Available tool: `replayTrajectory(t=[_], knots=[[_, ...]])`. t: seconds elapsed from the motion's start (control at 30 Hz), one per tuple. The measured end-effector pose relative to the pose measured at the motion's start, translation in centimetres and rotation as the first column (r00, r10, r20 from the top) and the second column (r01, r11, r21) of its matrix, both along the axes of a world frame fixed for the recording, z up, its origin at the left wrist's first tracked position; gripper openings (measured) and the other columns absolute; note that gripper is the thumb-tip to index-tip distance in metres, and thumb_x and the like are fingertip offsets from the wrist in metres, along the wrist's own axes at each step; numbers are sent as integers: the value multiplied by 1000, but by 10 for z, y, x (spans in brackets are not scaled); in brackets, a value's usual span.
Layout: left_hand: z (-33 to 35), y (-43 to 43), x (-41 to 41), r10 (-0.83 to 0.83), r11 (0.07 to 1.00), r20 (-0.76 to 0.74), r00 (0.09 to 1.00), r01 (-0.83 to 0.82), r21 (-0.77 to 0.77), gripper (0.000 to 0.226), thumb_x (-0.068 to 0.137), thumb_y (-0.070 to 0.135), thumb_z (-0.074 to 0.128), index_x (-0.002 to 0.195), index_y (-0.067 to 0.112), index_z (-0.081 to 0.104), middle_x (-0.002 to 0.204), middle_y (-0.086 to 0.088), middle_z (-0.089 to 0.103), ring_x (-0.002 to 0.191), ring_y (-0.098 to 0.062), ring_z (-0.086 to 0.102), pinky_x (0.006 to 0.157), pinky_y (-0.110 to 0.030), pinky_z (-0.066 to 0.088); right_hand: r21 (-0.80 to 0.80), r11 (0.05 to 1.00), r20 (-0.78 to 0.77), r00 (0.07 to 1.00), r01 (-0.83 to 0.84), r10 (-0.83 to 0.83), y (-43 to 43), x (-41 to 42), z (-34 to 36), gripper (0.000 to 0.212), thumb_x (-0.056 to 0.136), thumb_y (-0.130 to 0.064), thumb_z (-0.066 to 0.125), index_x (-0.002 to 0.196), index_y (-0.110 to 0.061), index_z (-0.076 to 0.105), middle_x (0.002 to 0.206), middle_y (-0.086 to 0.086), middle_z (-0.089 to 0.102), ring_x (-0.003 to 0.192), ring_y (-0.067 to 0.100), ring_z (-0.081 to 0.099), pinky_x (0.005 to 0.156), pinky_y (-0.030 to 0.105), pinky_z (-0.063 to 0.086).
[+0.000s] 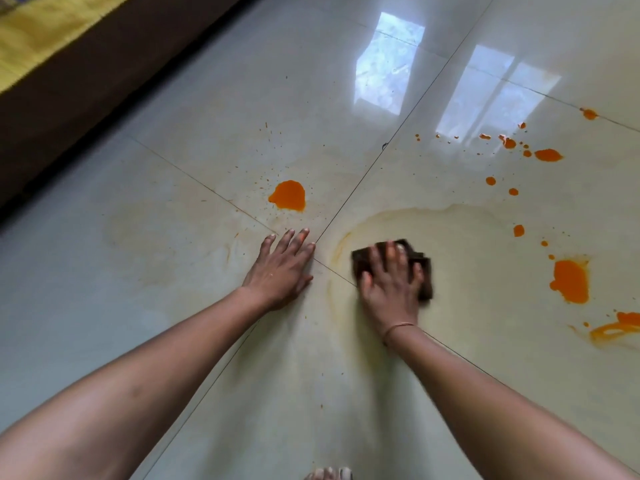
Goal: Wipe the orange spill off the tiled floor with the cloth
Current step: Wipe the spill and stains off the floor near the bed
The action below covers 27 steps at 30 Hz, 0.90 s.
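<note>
- Orange spill (287, 196): puddles scattered over tiled floor (166, 306), nearest just beyond left grip (280, 268).
- Brown cloth (425, 278) flat on floor under right grip (389, 284), fingers spread, pressing.
- Left grip open, palm down on tile.

Where things lay

The right hand (389, 282) lay on the cloth (426, 275), just right of the left hand (280, 268), both on the floor (173, 306). The far puddle (288, 196) sat just beyond the left hand; the right puddle (571, 280) lay well right of the cloth. Furniture (69, 98) edged the far left.
</note>
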<state>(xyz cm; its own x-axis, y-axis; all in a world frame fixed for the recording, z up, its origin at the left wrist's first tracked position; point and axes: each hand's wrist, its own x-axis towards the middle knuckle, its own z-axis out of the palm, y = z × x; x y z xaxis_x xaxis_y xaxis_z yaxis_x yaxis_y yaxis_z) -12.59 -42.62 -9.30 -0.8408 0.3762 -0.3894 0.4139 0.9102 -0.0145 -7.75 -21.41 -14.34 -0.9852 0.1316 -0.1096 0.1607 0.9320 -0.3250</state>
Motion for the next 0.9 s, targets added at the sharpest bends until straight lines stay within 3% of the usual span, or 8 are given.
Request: replayTrajectory(t=[0.13, 0.27, 0.4, 0.47, 0.57, 0.7, 0.77, 0.9], knots=[[3, -20, 17, 76, 997, 33, 997, -75, -24, 60, 100, 43, 32, 153, 21, 11, 162, -2, -5, 148, -21, -3, 118, -45, 0, 32, 900, -18, 900, -434, 435, -23, 96, 8, 57, 86, -41, 44, 141, -28, 47, 152, 3, 39, 142, 20, 31, 111, 48, 20], [9, -49, 32, 176, 984, 44, 983, -175, -32, 63, 100, 45, 32, 153, 20, 9, 162, -2, -4, 148, -21, 0, 118, -46, 3, 28, 944, -33, 944, -328, 329, 5, 135, 5, 59, 85, -41, 43, 142, -29, 44, 152, 4, 40, 142, 20, 27, 112, 48, 18], [15, -74, 46, 232, 971, 50, 971, -229, -67, 63, 100, 45, 33, 153, 20, 9, 162, -2, -3, 148, -23, 5, 116, -48, 7, 20, 702, -48, 700, -712, 712, -88, 120, 2, 56, 84, -45, 44, 138, -29, 49, 148, 3, 46, 140, 21, 35, 111, 48, 21], [15, -86, 54, 300, 953, 52, 953, -297, -55, 62, 100, 43, 34, 153, 20, 11, 162, -2, -1, 148, -24, 7, 116, -48, 9, 53, 738, -27, 738, -673, 675, -94, 71, 4, 58, 85, -45, 36, 138, -28, 50, 148, 4, 45, 139, 22, 38, 113, 48, 22], [17, -101, 69, 386, 922, 73, 919, -385, -38, 62, 101, 42, 34, 153, 20, 11, 162, -2, -1, 148, -24, 7, 116, -48, 10, 46, 929, -20, 929, -368, 369, -80, 46, 0, 60, 87, -44, 33, 143, -27, 44, 154, 4, 36, 143, 22, 28, 112, 49, 14], [19, -120, 83, 359, 930, 96, 928, -347, -123, 65, 100, 45, 35, 153, 20, 9, 162, -2, -1, 148, -24, 7, 116, -49, 11, -26, 756, -2, 757, -654, 654, -74, 156, 12, 58, 87, -43, 45, 143, -29, 44, 155, 2, 34, 144, 21, 29, 112, 48, 19], [17, -122, 85, 392, 919, 128, 911, -379, -111, 68, 98, 48, 38, 153, 19, 9, 162, -2, -1, 147, -24, 9, 115, -49, 14, -17, 712, 1, 712, -702, 702, -69, 139, 7, 56, 88, -44, 44, 142, -30, 45, 154, 2, 36, 143, 20, 31, 113, 46, 17], [10, -118, 90, 411, 912, 183, 893, -404, -74, 77, 95, 54, 42, 153, 19, 8, 162, -2, -2, 147, -23, 10, 114, -48, 17, 21, 950, -15, 950, -312, 312, -100, 75, 4, 57, 86, -42, 38, 140, -26, 48, 150, 6, 41, 141, 23, 31, 110, 48, 16]])
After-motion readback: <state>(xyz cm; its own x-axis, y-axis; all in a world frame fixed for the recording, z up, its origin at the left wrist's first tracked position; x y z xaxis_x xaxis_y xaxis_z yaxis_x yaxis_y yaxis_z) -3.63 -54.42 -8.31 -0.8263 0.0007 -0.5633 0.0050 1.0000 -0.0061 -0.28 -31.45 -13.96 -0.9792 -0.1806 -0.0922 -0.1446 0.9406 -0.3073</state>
